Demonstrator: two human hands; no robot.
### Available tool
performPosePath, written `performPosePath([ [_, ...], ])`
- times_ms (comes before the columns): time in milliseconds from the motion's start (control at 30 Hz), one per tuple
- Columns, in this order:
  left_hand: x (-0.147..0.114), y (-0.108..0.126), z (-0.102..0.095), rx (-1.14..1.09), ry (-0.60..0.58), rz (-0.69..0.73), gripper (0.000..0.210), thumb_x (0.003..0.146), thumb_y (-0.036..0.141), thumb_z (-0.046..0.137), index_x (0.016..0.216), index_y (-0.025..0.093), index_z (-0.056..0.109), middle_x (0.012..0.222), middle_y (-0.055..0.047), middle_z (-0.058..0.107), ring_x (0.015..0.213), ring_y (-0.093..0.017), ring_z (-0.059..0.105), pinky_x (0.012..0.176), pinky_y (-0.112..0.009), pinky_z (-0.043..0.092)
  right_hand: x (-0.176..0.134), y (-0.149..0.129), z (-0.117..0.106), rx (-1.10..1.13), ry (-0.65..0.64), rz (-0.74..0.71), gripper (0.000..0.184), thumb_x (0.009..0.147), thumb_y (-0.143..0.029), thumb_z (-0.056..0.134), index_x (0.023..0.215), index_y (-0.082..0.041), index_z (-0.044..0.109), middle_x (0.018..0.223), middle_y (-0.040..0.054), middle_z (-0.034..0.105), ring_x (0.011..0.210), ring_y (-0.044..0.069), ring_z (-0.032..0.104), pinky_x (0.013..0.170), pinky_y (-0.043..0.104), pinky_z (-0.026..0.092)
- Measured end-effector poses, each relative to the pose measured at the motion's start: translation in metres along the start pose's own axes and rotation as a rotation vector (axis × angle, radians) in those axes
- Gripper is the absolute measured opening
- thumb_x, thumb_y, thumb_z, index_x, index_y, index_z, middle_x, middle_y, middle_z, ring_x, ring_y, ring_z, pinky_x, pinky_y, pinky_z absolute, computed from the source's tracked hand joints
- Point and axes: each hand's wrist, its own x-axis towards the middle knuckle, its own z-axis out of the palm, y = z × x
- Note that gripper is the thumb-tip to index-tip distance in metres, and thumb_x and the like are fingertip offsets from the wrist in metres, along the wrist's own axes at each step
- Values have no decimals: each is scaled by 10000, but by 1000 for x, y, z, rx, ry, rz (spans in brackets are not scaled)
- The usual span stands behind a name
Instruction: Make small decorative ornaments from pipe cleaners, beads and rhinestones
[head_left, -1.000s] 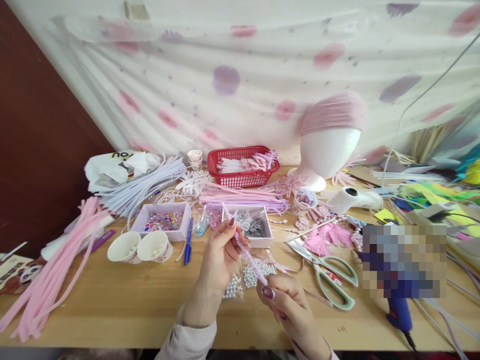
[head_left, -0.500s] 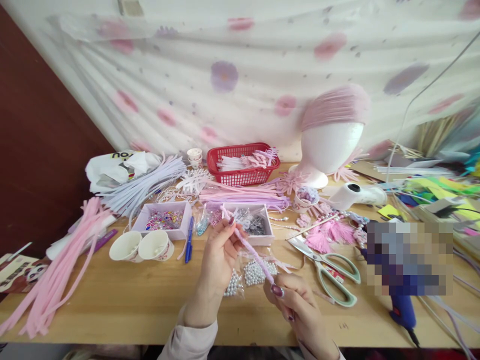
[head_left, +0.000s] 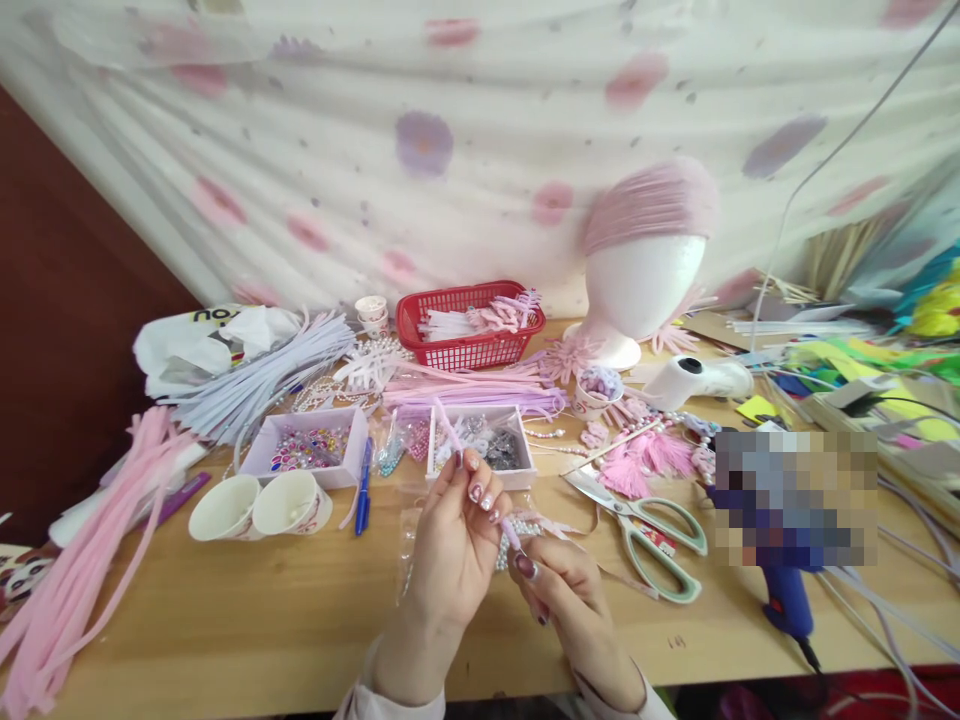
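A lilac-pink pipe cleaner [head_left: 448,428] runs between my two hands over the front of the table. My left hand [head_left: 459,545] is closed around its middle, and one end sticks up past the fingertips. Lower and to the right, my right hand [head_left: 562,590] pinches the other end between thumb and forefinger. Behind my left hand stands a white box [head_left: 517,470] of clear and grey pieces. Bags of silvery beads [head_left: 504,553] lie beneath the hands, partly hidden by them. Green-handled scissors [head_left: 660,560] rest to the right of my right hand.
Two paper cups [head_left: 292,505] and a box of coloured gems [head_left: 349,462] stand at left, near pink pipe cleaners [head_left: 82,570]. A red basket [head_left: 469,355] and a foam head [head_left: 637,285] are at the back. A blue glue gun [head_left: 784,600] lies right, partly blurred out.
My hands have come closer together along the pipe cleaner, and my left fingers now wrap its middle. More of its upper end shows above them. The whole view has shifted slightly.
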Motion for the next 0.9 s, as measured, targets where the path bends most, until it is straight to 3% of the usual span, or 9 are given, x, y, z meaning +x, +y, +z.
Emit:
performPosePath([
  [100,1,1,-2,86,5,1,69,797,139,766,778,118,703,623,22,553,550,-72,519,555,-175,486,-1,5,-6,13,-2,0,518,962,-443,519,516,-206,403,483,-40,375,476,111,335,508,271,282],
  [167,-2,-2,-7,295,6,-2,135,780,220,800,870,135,746,715,-20,644,639,-109,590,656,-213,527,-2,7,-10,17,7,16,515,975,-477,492,544,-207,414,507,-36,388,497,118,357,525,270,298],
  [233,-6,-9,-13,578,-32,-71,218,790,326,793,919,153,771,797,-59,702,624,-129,603,641,-240,530,-2,7,-13,-33,37,27,500,979,-508,469,582,-206,448,551,-23,426,539,130,390,549,270,322],
  [300,-9,-15,-20,796,-77,-146,279,787,426,774,872,161,787,821,-81,724,558,-135,581,557,-252,503,-1,4,-15,-116,70,20,498,970,-529,474,593,-203,467,576,-13,449,568,139,414,559,269,334],
  [400,-11,-22,-27,967,-76,-85,316,758,485,778,758,170,793,794,-80,726,656,-178,622,631,-269,515,-1,0,-16,-188,105,-13,526,965,-508,477,542,-202,423,523,-21,430,532,129,410,532,260,322],
  [500,-11,-21,-28,1066,-94,-3,355,761,512,763,684,166,787,744,-73,714,750,-204,645,715,-267,517,-3,-2,-16,-192,104,-79,531,979,-426,459,506,-197,386,468,-33,411,484,112,394,518,253,313],
  [633,-13,-16,-22,1045,-79,-80,355,747,532,763,763,181,810,824,-79,742,826,-228,676,771,-278,535,-3,0,-18,-213,92,-167,493,976,-344,448,514,-195,364,475,-41,399,478,100,384,511,243,301],
  [900,-8,-23,-30,1257,-142,84,283,779,462,745,726,187,787,799,-62,708,781,-206,634,754,-252,512,-3,3,-25,-588,151,-294,353,938,-199,399,609,-213,271,554,-34,391,533,110,378,532,256,271],
])
